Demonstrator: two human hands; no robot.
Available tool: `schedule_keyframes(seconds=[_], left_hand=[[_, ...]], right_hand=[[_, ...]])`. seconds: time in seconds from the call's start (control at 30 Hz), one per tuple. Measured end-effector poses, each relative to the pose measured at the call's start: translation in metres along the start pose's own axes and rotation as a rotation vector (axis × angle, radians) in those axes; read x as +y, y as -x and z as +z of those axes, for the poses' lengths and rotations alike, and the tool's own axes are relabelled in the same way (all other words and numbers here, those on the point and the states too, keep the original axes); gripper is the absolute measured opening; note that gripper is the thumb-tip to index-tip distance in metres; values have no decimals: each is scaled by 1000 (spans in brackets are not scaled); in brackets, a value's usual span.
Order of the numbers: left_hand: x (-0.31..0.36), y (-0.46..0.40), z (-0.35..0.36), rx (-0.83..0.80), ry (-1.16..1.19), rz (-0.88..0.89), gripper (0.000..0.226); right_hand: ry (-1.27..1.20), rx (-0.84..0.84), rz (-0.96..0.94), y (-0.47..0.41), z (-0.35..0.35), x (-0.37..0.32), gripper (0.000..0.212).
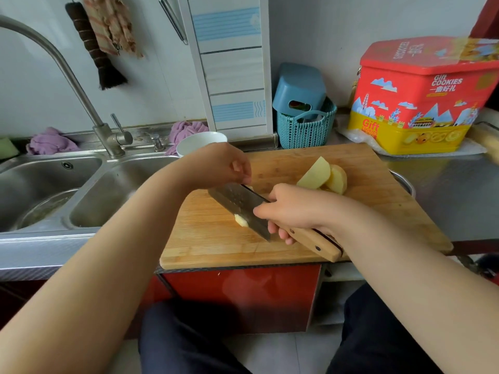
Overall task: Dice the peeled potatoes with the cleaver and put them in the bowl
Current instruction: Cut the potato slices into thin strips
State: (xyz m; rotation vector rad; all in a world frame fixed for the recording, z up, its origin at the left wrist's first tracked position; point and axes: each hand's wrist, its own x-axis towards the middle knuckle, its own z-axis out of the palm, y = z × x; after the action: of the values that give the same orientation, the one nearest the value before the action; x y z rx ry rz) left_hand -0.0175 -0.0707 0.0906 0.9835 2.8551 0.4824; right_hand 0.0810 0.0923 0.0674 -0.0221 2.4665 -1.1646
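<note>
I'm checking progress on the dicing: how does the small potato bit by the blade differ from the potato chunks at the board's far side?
The bit is tiny and lies against the cleaver; the chunks are large wedges well clear of it. The bit lies alone; the chunks lean together. Both are pale, peeled and on the board.

Beyond the right hand, up and to its right, the red and yellow cookie tin reads "Gift COOKIES" in white on its red side, with Chinese characters just below. Its yellow band reads "Gift COOKIES" in red. Print on its lid is too blurred to read.
</note>
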Motion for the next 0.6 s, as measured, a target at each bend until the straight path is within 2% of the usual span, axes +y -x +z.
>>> schedule_keyframes(seconds=[0.17, 0.33, 0.43, 0.53, 0.6], left_hand=[[8, -22, -8, -144, -136, -17, 7], [15, -39, -9, -258, -267, -13, 12], [23, -32, -30, -277, -219, 7, 10], [36, -20, -48, -496, -148, 17, 2], [41, -18, -45, -586, -186, 18, 3]], right_hand=[[-164, -44, -52, 5, 1, 8, 14], [-278, -37, -75, 10, 4, 13, 18], [-298, -29, -81, 10, 7, 14, 16], [-292, -21, -96, 9, 10, 14, 19], [-271, -17, -110, 9, 12, 14, 19]])
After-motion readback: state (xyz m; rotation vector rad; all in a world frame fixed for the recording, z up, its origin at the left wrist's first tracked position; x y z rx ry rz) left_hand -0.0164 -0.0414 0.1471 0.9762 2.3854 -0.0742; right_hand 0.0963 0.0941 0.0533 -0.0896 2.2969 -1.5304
